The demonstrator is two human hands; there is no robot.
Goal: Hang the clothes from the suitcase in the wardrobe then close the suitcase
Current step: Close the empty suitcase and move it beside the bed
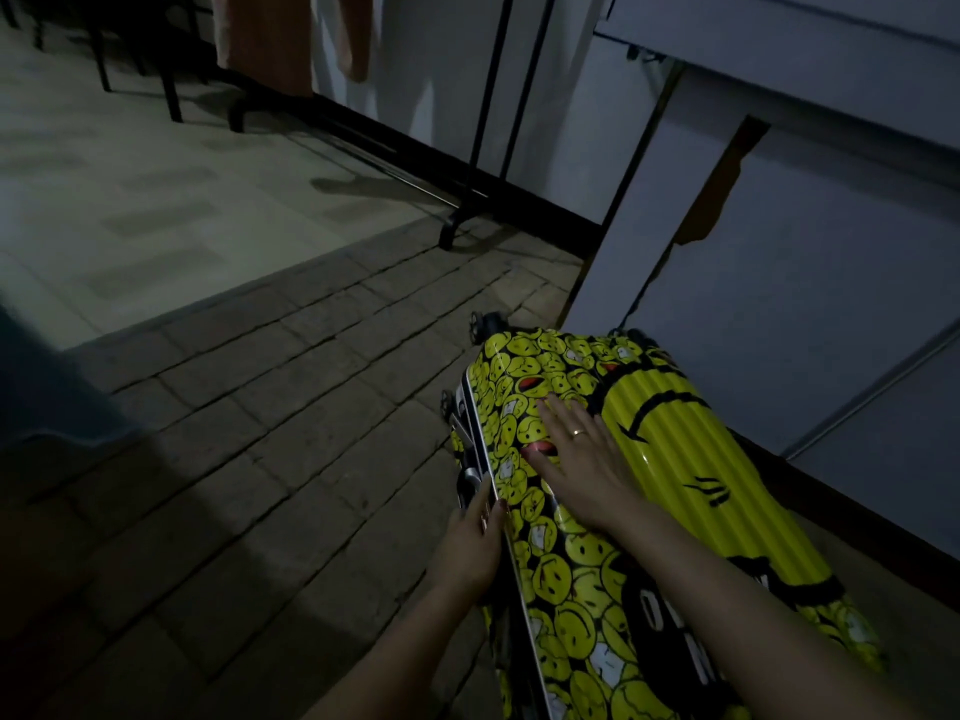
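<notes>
1. Suitcase [649, 511]: hard glossy shell, ribbed yellow centre panel, border of packed yellow smiley faces on black. It lies on the brick-patterned floor [234, 459] with its two halves brought together, far edge close to a pale cabinet [779, 304].
2. Right hand [582, 459]: flat on the lid, fingers straight and spread, ring on one finger.
3. Left hand [475, 543]: at the side seam, fingers curled at the silver rim; the grip itself is hidden.
4. Open floor lies to the left; black clothes rack [467, 148] beyond, garments [291, 39] hanging.
5. Lettering on shell is cut off, unreadable.
</notes>
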